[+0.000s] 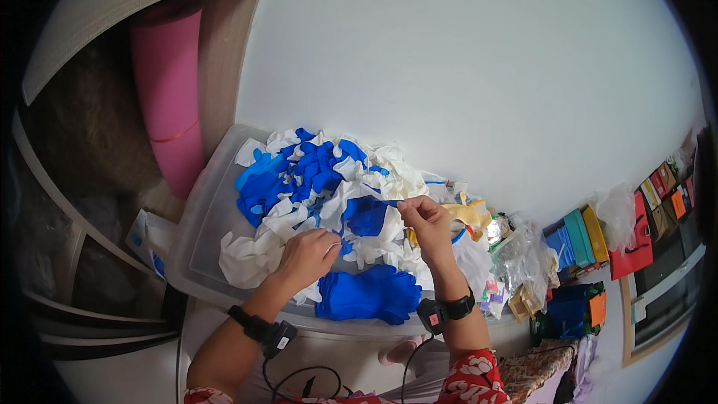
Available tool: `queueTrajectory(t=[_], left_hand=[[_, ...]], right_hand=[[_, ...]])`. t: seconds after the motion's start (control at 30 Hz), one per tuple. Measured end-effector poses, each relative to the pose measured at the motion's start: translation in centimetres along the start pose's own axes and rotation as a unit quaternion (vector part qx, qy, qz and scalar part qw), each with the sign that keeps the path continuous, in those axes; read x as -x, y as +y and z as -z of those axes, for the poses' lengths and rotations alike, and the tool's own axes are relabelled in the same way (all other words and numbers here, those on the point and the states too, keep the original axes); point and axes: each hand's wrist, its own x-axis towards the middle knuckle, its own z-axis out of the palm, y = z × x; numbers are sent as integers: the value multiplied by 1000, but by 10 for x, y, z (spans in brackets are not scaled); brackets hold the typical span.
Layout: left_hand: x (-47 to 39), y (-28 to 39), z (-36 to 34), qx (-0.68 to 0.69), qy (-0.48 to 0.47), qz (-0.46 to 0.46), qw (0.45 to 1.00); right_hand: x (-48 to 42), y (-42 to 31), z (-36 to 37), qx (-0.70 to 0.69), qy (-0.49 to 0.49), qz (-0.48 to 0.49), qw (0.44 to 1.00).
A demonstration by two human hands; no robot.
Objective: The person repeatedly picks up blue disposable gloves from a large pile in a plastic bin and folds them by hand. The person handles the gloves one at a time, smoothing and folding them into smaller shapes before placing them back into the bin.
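My right hand point(429, 227) pinches the edge of a blue disposable glove point(366, 216) that hangs spread over the pile. My left hand point(311, 255) is at the lower left of this glove, its fingers bent together by a bit of blue; whether they grip it I cannot tell. Below both hands, flat blue gloves point(367, 294) lie stacked over the near rim of a translucent plastic bin point(210, 196). Loose white gloves point(249, 258) and crumpled blue gloves point(314, 165) fill much of the bin.
A rolled pink mat point(171, 101) stands in an open cabinet at the left. The white wall point(449, 67) rises behind the bin. To the right are clear plastic bags point(521, 249), a yellow cloth item point(465, 214), coloured boxes point(578, 235) and a red bag point(631, 241). Cables hang from my wrist straps.
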Motion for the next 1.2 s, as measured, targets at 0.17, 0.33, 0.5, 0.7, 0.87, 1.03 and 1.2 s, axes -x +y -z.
queueTrajectory(t=[0.17, 0.33, 0.5, 0.7, 0.87, 1.03, 1.2], left_hand=[[-8, 5, -8, 15, 28, -8, 999], [-20, 16, -11, 48, 114, -8, 992], [-29, 26, -15, 41, 195, 4, 980], [-26, 6, -15, 55, 173, 72, 981], [-24, -4, -13, 76, 188, 68, 977], [-27, -2, -9, 120, 189, 68, 972], [-26, 4, -7, 127, 184, 44, 974]], right_hand=[[5, -18, 6, -24, 6, 24, 999], [-1, -32, -2, -39, -15, 34, 999], [-9, -32, -25, -53, -86, 26, 995], [-6, -15, -37, -39, -157, -5, 987], [1, 8, -29, 8, -141, -26, 990], [8, 21, -34, 76, -140, 12, 987], [9, 26, -49, 189, -97, 167, 963]])
